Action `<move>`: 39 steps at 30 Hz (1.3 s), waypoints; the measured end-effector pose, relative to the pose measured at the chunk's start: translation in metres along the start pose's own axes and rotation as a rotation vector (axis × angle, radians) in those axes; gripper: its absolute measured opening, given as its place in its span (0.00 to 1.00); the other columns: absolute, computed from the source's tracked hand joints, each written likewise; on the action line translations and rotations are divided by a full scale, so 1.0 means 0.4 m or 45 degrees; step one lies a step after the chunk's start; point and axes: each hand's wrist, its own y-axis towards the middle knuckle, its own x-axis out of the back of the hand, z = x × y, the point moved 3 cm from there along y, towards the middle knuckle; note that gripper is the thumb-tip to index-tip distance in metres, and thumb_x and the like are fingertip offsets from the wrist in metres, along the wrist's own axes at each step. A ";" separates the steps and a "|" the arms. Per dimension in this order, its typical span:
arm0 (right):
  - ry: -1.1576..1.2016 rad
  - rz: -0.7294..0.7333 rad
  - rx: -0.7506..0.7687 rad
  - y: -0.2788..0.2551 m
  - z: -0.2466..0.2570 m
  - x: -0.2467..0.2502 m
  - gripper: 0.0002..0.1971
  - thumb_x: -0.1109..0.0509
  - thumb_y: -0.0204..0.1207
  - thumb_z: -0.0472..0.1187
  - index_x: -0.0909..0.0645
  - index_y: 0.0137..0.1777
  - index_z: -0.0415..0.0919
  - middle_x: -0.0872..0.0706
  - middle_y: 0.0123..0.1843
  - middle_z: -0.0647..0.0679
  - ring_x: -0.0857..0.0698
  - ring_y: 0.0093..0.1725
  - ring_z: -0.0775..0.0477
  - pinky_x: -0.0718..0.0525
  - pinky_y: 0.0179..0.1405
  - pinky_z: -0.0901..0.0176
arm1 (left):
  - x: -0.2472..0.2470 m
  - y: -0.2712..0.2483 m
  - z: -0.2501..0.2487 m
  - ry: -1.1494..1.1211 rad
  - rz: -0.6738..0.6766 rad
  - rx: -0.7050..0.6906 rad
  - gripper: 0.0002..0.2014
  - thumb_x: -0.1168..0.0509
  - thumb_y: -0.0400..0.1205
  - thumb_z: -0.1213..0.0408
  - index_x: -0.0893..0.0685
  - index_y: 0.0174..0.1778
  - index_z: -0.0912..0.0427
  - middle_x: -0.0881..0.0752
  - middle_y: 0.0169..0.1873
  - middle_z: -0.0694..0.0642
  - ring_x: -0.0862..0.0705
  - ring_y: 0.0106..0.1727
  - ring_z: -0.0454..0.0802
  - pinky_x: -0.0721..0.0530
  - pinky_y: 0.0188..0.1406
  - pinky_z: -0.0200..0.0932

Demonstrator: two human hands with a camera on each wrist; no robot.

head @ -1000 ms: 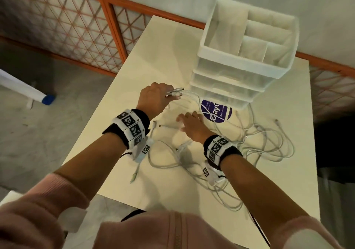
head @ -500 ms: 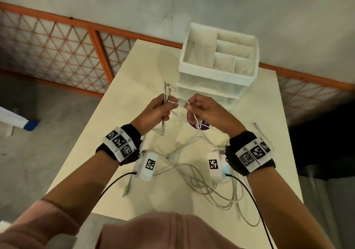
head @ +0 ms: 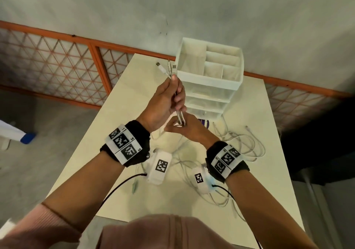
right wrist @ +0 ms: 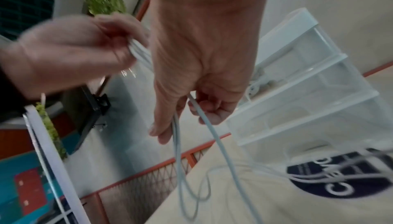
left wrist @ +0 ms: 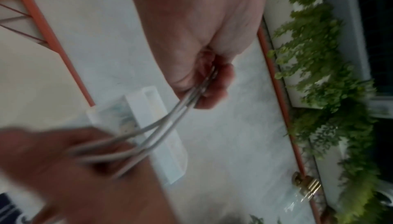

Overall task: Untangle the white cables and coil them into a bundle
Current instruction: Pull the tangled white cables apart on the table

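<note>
Centrally, left hand (head: pixel 163 102) fingers clasp gathered plug ends; right hand (head: pixel 189 128) fingers pinch the white cables (head: pixel 179 117) beneath. Tangle remains on the tabletop (head: pixel 249 98); coiling unstarted.

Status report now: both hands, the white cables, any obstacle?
Left hand grips white cables near plug ends. Right hand holds them just below. Rest tangled on table. Drawer organizer close behind.
</note>
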 end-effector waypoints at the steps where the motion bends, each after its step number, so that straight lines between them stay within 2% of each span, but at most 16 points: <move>1: -0.088 -0.011 -0.026 -0.003 -0.021 0.006 0.11 0.20 0.68 0.46 0.21 0.35 0.46 0.19 0.41 0.46 0.22 0.42 0.51 0.29 0.41 0.62 | -0.001 -0.002 -0.022 -0.006 -0.005 -0.038 0.19 0.57 0.90 0.55 0.34 0.34 0.56 0.36 0.23 0.47 0.38 0.21 0.42 0.30 0.22 0.34; 4: -0.446 -0.002 -0.111 -0.023 -0.106 0.040 0.13 0.24 0.71 0.50 0.18 0.38 0.41 0.34 0.41 0.50 0.33 0.49 0.47 0.38 0.46 0.60 | 0.031 -0.006 -0.078 0.009 -0.087 -0.133 0.19 0.58 0.90 0.54 0.35 0.33 0.54 0.40 0.22 0.44 0.45 0.22 0.40 0.41 0.17 0.32; 6: -0.640 -0.047 -0.180 -0.047 -0.151 0.077 0.19 0.26 0.72 0.54 0.16 0.50 0.37 0.34 0.49 0.48 0.35 0.54 0.47 0.36 0.56 0.57 | 0.061 -0.019 -0.090 0.155 -0.173 -0.148 0.19 0.54 0.89 0.53 0.35 0.31 0.54 0.40 0.21 0.44 0.45 0.22 0.42 0.43 0.17 0.34; 8: -0.718 -0.164 -0.123 -0.069 -0.142 0.114 0.18 0.25 0.70 0.54 0.14 0.51 0.40 0.31 0.53 0.49 0.36 0.55 0.48 0.36 0.58 0.53 | 0.083 -0.033 -0.074 0.546 -0.199 -0.145 0.18 0.42 0.85 0.52 0.32 0.30 0.54 0.39 0.20 0.44 0.43 0.21 0.43 0.42 0.19 0.36; 11: -0.596 -0.244 0.133 -0.087 -0.061 0.160 0.12 0.20 0.66 0.46 0.12 0.45 0.38 0.19 0.52 0.45 0.29 0.53 0.47 0.31 0.57 0.49 | 0.085 -0.039 0.007 1.246 0.066 0.037 0.16 0.24 0.67 0.46 0.17 0.39 0.52 0.37 0.19 0.46 0.40 0.21 0.43 0.42 0.23 0.38; 14: -0.425 -0.176 0.253 -0.094 0.038 0.192 0.06 0.22 0.66 0.36 0.15 0.36 0.34 0.14 0.37 0.39 0.20 0.39 0.50 0.25 0.44 0.54 | 0.066 -0.047 0.074 1.467 0.272 0.144 0.12 0.24 0.71 0.51 0.14 0.41 0.53 0.33 0.16 0.47 0.33 0.17 0.41 0.38 0.26 0.40; 15: -0.386 -0.160 0.238 -0.095 0.059 0.203 0.06 0.24 0.67 0.34 0.18 0.34 0.34 0.16 0.31 0.41 0.20 0.35 0.52 0.25 0.39 0.57 | 0.059 -0.048 0.076 1.460 0.277 0.081 0.07 0.27 0.75 0.54 0.15 0.35 0.50 0.31 0.16 0.46 0.30 0.18 0.39 0.35 0.27 0.40; 17: -0.285 -0.152 0.200 -0.098 0.074 0.222 0.07 0.27 0.71 0.33 0.20 0.34 0.31 0.19 0.27 0.43 0.19 0.29 0.53 0.23 0.33 0.63 | 0.059 -0.040 0.063 1.395 0.154 -0.040 0.16 0.31 0.80 0.58 0.25 0.27 0.46 0.32 0.17 0.45 0.29 0.19 0.38 0.34 0.26 0.34; 20: -0.209 -0.142 0.118 -0.097 0.035 0.237 0.09 0.28 0.76 0.36 0.19 0.35 0.36 0.21 0.28 0.44 0.21 0.27 0.50 0.24 0.30 0.61 | 0.069 -0.023 0.030 1.270 0.024 -0.040 0.14 0.31 0.79 0.59 0.25 0.32 0.61 0.32 0.21 0.46 0.28 0.21 0.36 0.32 0.26 0.28; 22: -0.237 -0.104 0.092 -0.096 0.019 0.228 0.11 0.30 0.77 0.34 0.21 0.34 0.47 0.21 0.29 0.49 0.23 0.30 0.50 0.23 0.33 0.57 | 0.060 -0.019 0.019 1.274 0.128 0.023 0.12 0.26 0.74 0.55 0.19 0.35 0.59 0.34 0.20 0.47 0.31 0.20 0.39 0.34 0.27 0.32; 24: -0.352 -0.107 0.115 -0.091 0.028 0.211 0.13 0.32 0.75 0.32 0.24 0.32 0.45 0.23 0.30 0.50 0.24 0.31 0.53 0.26 0.36 0.56 | 0.038 -0.026 0.026 1.256 0.243 0.123 0.13 0.22 0.68 0.50 0.15 0.40 0.52 0.33 0.18 0.45 0.34 0.20 0.41 0.37 0.26 0.36; 27: -0.465 -0.185 0.168 -0.079 0.069 0.189 0.07 0.32 0.74 0.34 0.20 0.37 0.45 0.20 0.31 0.54 0.22 0.31 0.60 0.26 0.32 0.66 | -0.003 -0.032 0.070 1.293 0.265 0.136 0.12 0.21 0.67 0.51 0.15 0.35 0.51 0.24 0.13 0.41 0.28 0.18 0.35 0.34 0.23 0.28; 29: -0.481 -0.236 0.199 -0.073 0.088 0.190 0.06 0.30 0.74 0.36 0.18 0.37 0.45 0.20 0.30 0.56 0.22 0.31 0.62 0.28 0.29 0.74 | -0.003 -0.024 0.095 1.330 0.174 0.087 0.12 0.24 0.72 0.53 0.16 0.31 0.57 0.20 0.16 0.44 0.26 0.20 0.36 0.28 0.28 0.33; 32: -0.397 -0.195 0.162 -0.069 0.078 0.204 0.11 0.29 0.75 0.39 0.23 0.32 0.42 0.22 0.27 0.49 0.25 0.26 0.54 0.27 0.28 0.64 | 0.019 -0.017 0.082 1.127 0.127 0.039 0.16 0.32 0.80 0.59 0.17 0.26 0.55 0.22 0.14 0.43 0.28 0.18 0.37 0.31 0.27 0.31; 34: -0.253 -0.065 0.088 -0.070 0.049 0.210 0.11 0.28 0.75 0.43 0.20 0.37 0.36 0.19 0.29 0.40 0.24 0.25 0.51 0.25 0.27 0.60 | 0.037 -0.018 0.043 1.006 0.094 -0.009 0.18 0.33 0.81 0.56 0.19 0.24 0.56 0.25 0.16 0.48 0.31 0.20 0.44 0.33 0.26 0.36; 39: -0.178 0.059 -0.089 -0.075 -0.079 0.214 0.11 0.26 0.74 0.47 0.18 0.39 0.39 0.15 0.29 0.46 0.18 0.26 0.53 0.24 0.29 0.67 | 0.115 -0.011 -0.039 0.578 -0.216 -0.206 0.22 0.38 0.83 0.51 0.29 0.24 0.54 0.34 0.20 0.48 0.42 0.19 0.42 0.42 0.19 0.34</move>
